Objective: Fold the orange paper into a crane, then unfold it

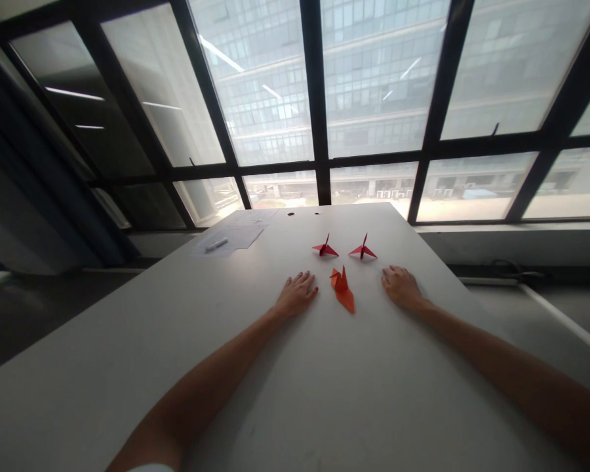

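Observation:
An orange origami crane (343, 292) lies on the white table (275, 380) between my two hands, touching neither. Its wings look folded up rather than spread. Just beyond it stand two red origami cranes, a left one (325, 248) and a right one (363, 250), both with wings spread. My left hand (296, 294) rests palm down to the left of the orange crane, fingers apart and holding nothing. To the right, my right hand (400, 285) also lies on the table, fingers stretched forward, nothing in it.
Printed papers (236, 235) lie at the table's far left, with a white marker-like stick (217, 244) on them. Two small holes pierce the tabletop near its far edge. Large dark-framed windows (319, 98) rise behind, and a dark curtain (44, 157) hangs at left.

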Demonstrator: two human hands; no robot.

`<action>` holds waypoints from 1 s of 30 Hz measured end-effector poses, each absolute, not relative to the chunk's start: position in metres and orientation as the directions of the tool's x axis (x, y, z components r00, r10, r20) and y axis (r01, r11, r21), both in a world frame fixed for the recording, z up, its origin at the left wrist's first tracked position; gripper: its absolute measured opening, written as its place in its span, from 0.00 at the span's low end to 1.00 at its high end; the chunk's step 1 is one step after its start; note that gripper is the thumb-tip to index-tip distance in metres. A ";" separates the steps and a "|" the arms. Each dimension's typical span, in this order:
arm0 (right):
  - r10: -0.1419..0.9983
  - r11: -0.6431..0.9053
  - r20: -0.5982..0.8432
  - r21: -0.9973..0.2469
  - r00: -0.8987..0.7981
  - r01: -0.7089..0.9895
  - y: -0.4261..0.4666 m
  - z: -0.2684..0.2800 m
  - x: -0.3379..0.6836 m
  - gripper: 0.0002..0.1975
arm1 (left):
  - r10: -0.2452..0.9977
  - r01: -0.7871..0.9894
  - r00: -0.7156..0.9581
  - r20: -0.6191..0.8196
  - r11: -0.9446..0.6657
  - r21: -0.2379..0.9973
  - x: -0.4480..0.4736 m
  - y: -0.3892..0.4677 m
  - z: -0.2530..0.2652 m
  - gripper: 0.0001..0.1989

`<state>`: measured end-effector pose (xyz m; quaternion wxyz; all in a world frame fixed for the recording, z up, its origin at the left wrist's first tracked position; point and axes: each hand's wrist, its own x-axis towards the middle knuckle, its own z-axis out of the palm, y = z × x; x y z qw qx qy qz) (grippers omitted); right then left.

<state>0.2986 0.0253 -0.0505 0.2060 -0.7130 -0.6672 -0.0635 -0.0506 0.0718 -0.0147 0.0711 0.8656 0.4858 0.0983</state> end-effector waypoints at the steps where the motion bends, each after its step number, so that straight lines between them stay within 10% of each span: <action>1: 0.926 -0.025 0.364 -0.204 0.099 0.979 0.025 -0.049 0.297 0.20 | 0.856 0.829 0.506 0.105 -0.516 0.215 -0.051 0.072 -0.015 0.28; 10: 0.884 0.151 0.467 -0.271 -0.007 0.951 0.015 -0.029 0.283 0.13 | 0.852 0.825 0.509 0.121 -0.523 0.214 -0.050 0.073 -0.017 0.27; 23: 0.932 0.362 0.324 -0.799 -0.163 0.480 0.048 -0.010 0.212 0.08 | 0.849 0.821 0.506 0.152 -0.528 0.216 -0.048 0.072 -0.017 0.26; 30: 0.947 0.231 0.186 -0.961 -0.261 0.151 0.050 0.005 0.192 0.19 | 0.764 0.582 0.413 0.495 -0.640 0.502 -0.044 0.067 -0.011 0.17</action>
